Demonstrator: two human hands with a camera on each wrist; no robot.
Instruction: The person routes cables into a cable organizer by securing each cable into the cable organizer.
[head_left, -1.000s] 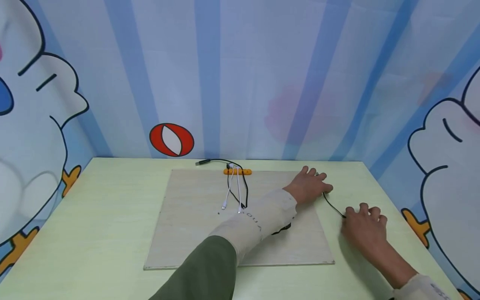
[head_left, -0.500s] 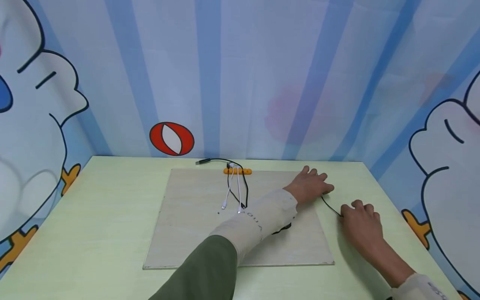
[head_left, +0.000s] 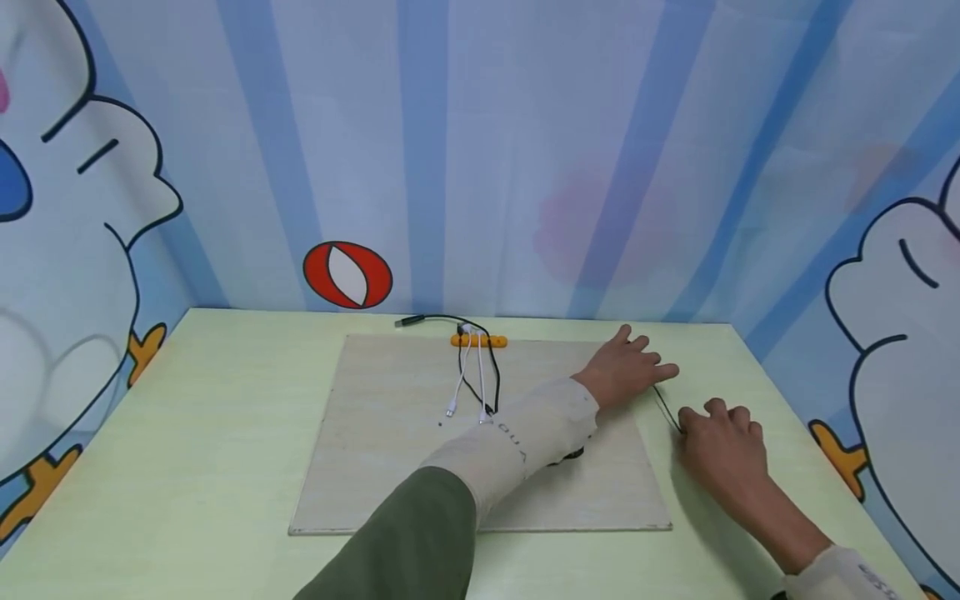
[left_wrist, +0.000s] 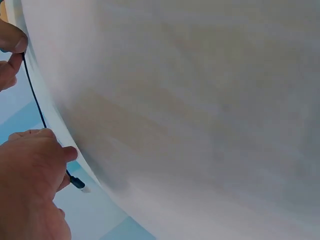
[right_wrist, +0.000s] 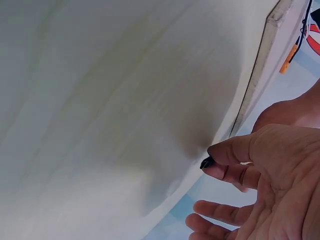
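Observation:
A thin black cable (head_left: pixel 667 408) runs between my two hands at the right edge of the grey board. Its left end is at my left hand (head_left: pixel 624 367), which pinches it, some fingers spread; in the left wrist view a small dark plug (left_wrist: pixel 77 182) sticks out past this hand. My right hand (head_left: pixel 723 450), nearer the table's right side, grips the other end. Its thumb and index finger pinch a black tip (right_wrist: pixel 206 162) in the right wrist view, while the other fingers stay loosely bent. How the left fingertips meet the cable is partly hidden.
An orange cable holder (head_left: pixel 498 341) sits on the back edge of the board (head_left: pixel 390 450). White cables (head_left: pixel 459 387) and another black cable (head_left: pixel 495 367) hang from it. The pale table (head_left: pixel 225 433) surrounds the board; a striped backdrop (head_left: pixel 495 167) stands behind.
My right hand has shifted a little left, towards the left hand. The left hand has moved slightly right with its fingers raised. The cable still spans both; the head view has shifted slightly.

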